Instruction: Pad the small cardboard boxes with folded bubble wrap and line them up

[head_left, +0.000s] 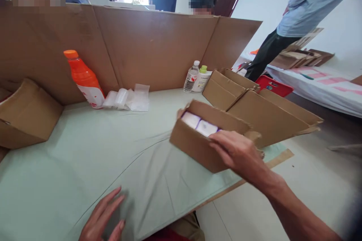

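Note:
My right hand [236,151] grips the near right corner of a small open cardboard box [195,145], fingers over its rim. Inside the box lie white packs [199,123] with purple edges. The box rests on the pale green cloth [85,165] covering the table, near its right edge. My left hand [103,218] hovers flat and open over the cloth at the bottom, fingers spread, holding nothing.
A larger open carton [266,115] stands behind the small box. An orange bottle [84,79], clear plastic bags [127,98], a water bottle [191,77] and a white bottle [201,79] line the cardboard partition [147,45]. Another carton [26,115] sits left. People are beyond; one stands right.

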Demonstrator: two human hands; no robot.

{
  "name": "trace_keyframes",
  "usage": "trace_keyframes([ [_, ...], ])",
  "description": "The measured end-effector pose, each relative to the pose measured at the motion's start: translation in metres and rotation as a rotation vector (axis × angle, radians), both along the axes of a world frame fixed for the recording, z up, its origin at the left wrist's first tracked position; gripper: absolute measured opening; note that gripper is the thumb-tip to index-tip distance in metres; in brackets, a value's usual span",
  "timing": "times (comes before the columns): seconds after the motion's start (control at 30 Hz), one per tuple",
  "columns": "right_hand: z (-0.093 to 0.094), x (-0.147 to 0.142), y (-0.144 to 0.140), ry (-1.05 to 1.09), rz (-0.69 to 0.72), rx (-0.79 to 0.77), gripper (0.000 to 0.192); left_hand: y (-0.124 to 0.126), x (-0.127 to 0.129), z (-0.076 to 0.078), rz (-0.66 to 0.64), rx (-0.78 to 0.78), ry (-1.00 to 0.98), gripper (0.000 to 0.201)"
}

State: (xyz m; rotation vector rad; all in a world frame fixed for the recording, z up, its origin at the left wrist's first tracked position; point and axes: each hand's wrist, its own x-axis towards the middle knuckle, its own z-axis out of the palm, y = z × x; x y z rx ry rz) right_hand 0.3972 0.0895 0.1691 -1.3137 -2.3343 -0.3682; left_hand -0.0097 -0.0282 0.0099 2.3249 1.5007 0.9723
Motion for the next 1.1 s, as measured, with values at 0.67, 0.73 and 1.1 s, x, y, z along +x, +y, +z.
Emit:
trace_keyframes([
  [0.67, -0.131, -0.087, -0.011, 1.159, -0.161, -0.862, 0.06, 0.021, 0.003, -0.019, 0.371, -0.277, -0.355, 0.043],
  [0.73, -0.132, -0.108, 0.003, 1.156, -0.13, -0.896, 0.06, 0.044, -0.009, -0.013, 0.432, -0.317, -0.478, 0.043],
  [1.1, -0.14, -0.17, 0.12, 0.878, 0.276, -0.832, 0.043, 0.139, -0.043, -0.006, 0.636, -0.076, -1.081, 0.047],
])
